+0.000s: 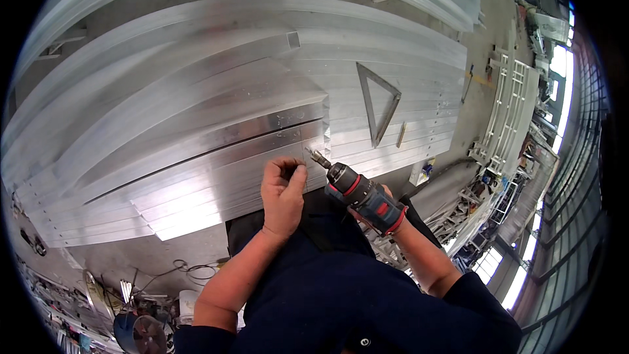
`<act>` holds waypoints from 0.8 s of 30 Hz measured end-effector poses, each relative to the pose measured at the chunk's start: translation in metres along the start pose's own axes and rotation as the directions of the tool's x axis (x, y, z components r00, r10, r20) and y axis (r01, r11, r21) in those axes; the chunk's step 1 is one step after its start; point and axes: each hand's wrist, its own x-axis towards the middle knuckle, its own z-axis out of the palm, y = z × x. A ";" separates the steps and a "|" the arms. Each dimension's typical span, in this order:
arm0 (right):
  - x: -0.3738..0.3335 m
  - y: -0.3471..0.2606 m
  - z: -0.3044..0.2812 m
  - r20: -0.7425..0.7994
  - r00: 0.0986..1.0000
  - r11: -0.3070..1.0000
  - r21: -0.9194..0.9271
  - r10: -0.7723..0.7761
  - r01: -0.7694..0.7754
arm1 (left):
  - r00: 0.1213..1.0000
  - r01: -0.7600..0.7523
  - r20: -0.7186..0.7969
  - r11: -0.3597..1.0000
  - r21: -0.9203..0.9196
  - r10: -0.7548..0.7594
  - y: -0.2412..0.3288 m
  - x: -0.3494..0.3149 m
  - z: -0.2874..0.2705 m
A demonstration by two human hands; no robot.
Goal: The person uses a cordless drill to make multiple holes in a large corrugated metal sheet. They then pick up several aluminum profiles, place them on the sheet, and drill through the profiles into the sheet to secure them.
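Right hand (386, 213) mostly behind drill (363, 198)

Stacked aluminium profiles (196, 151) ahead, drill (363, 196) alongside.

Both forearms rose from the lower edge toward the middle of the frame, bare below dark sleeves. The left hand (283, 191) was curled just left of centre, thumb and fingertips pinched together. The right hand (383, 213) sat right of centre, fingers wrapped in a closed grip.
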 end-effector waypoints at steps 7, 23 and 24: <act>0.013 -0.001 0.026 -0.078 0.982 0.981 0.102 0.173 -0.165 | 0.544 -0.813 0.667 0.518 0.268 0.509 0.020 -0.016 0.041; 0.019 0.010 0.054 -0.132 0.978 0.962 0.242 0.164 -0.128 | 0.519 -0.852 0.700 0.363 0.377 0.491 -0.022 0.004 0.045; 0.016 0.020 0.072 -0.157 0.960 0.911 0.381 0.231 -0.157 | 0.513 -0.855 0.705 0.363 0.369 0.490 -0.023 0.004 0.046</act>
